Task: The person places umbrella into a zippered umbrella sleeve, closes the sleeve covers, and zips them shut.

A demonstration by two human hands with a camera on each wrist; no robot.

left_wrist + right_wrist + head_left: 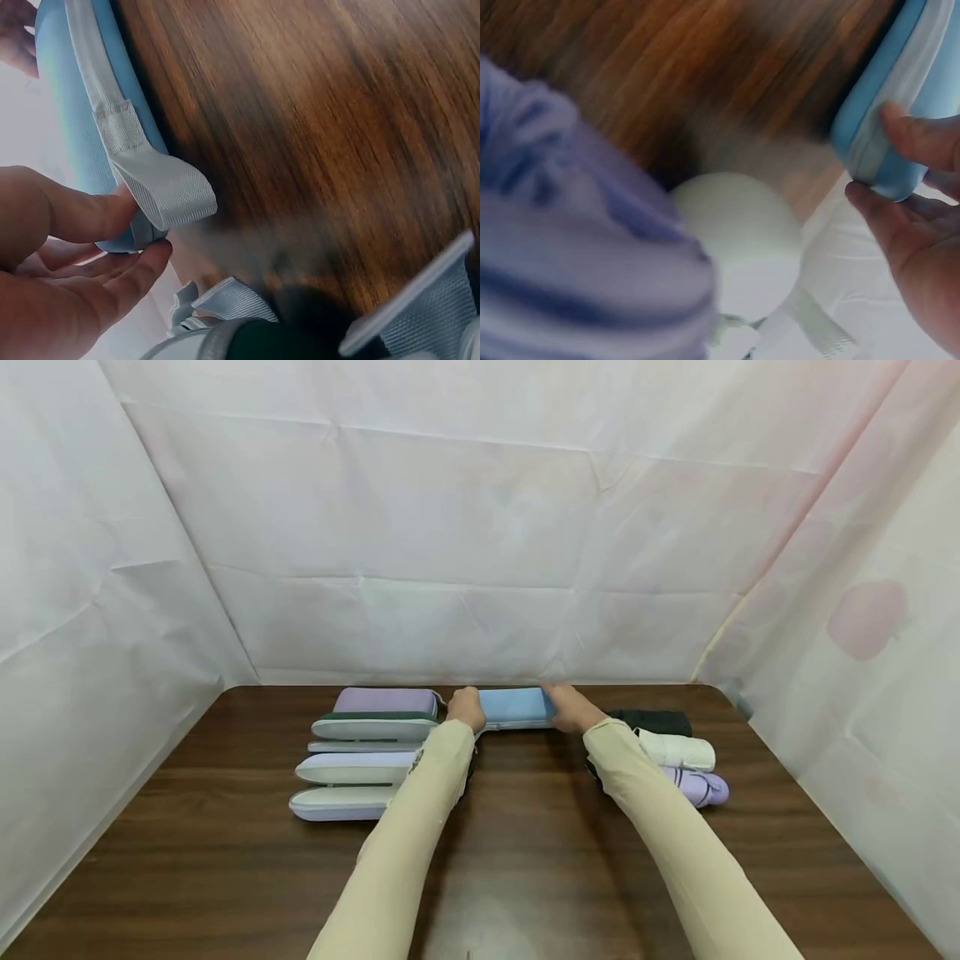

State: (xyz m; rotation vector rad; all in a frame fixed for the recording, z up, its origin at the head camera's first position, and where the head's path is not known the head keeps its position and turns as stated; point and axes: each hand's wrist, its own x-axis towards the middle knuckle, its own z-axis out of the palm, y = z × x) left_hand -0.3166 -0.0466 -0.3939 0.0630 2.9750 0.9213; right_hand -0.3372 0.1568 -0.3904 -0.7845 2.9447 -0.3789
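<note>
A light blue zippered case (516, 706) lies at the back of the table, between my two hands. My left hand (467, 708) pinches its left end, thumb and fingers close to a grey webbing loop (174, 191) in the left wrist view. At the opposite end my right hand (573, 708) grips the case, its thumb lying on the pale zip band (885, 112) in the right wrist view. Whether anything is inside the case cannot be seen.
Left of my hands lies a row of cases: a purple one (385, 700) at the back, then green-edged and pale lavender ones (360, 768), partly behind my left sleeve. At right lie rolled fabric bundles: black (660, 722), white (678, 750) and lavender (699, 785). White sheeting (465, 635) rises behind.
</note>
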